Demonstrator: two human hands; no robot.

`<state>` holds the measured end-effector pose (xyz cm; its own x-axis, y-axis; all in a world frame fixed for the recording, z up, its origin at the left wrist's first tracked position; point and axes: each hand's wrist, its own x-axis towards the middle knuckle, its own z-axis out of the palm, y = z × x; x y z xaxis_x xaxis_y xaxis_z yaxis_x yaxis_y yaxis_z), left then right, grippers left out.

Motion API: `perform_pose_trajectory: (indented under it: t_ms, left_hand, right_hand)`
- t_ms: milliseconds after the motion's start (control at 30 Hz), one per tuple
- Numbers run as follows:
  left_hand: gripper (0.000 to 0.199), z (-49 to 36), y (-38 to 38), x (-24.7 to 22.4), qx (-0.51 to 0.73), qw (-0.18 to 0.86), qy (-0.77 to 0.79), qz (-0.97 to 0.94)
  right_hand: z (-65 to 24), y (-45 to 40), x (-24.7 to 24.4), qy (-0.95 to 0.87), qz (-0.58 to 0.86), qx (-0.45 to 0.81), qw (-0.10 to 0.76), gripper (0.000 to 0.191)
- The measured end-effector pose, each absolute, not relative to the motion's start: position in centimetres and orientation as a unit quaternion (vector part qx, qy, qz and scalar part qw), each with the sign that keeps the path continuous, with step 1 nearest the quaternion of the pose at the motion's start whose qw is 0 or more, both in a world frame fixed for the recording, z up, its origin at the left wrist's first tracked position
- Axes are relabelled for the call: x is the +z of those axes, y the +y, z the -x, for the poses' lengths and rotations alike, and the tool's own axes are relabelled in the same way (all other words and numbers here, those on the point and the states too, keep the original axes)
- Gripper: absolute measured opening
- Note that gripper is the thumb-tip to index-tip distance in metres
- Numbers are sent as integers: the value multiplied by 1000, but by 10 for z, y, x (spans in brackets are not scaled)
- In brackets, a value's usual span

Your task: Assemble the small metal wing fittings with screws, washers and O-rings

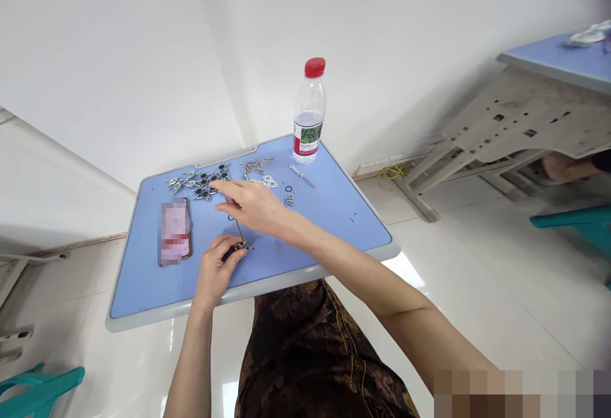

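Well, left hand point(214, 271): thumb and fingers pinched on a small metal part point(244, 247), low over the tabletop point(138, 284).
Right hand point(255, 205): closed around the handle of a thin-shafted tool point(239, 230), its shaft slanting down to that part.
Phone point(175, 233): lying left of both hands.
Metal fittings point(202, 193): heaped beyond the phone.
Bottle point(308, 135): upright near the far edge.
Small balls point(289, 201): clustered near a dark ring point(288, 189).
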<state>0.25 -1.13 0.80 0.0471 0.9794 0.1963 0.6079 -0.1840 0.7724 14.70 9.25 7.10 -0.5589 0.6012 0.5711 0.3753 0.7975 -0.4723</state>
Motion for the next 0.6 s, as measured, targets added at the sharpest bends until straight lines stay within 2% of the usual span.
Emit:
perform_pose_trajectory:
  t_ms: [267,600]
  left_hand:
    - [14,-1,-12,5,382,262,582,-669]
    - [11,-7,-10,4,330,146,584,-727]
  right_hand:
    - [-145,95,72,-865,286,169,376,31]
    - [-157,96,63,-866,216,238,383,36]
